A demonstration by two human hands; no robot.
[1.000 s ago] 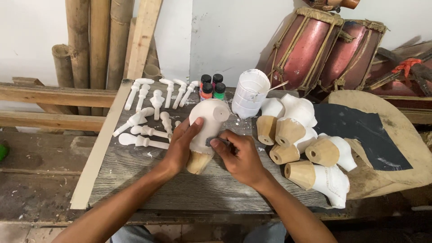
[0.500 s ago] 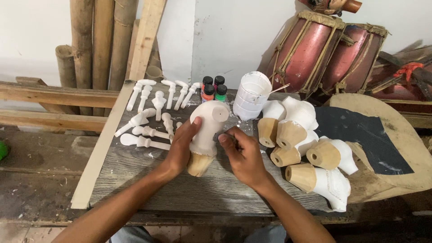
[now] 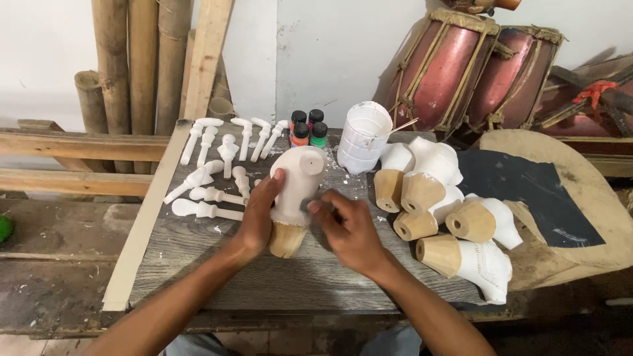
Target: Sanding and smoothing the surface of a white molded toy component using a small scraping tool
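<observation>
matt white-coated figure [image 3: 298, 181], bare wood base, rough plank table [image 3: 217, 277].

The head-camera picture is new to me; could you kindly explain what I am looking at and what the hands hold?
There is no machine here. A person wears a camera on the head, so you look down along their arms onto a grey wooden table. The left hand grips a white-coated wooden torso with a bare wood base. The right hand presses a small grey piece, too hidden to identify, against its side. To the left lie small white arm-shaped parts. Behind stand little paint bottles and a white cup. To the right lie more torsos. Two red drums lean at the back.
</observation>
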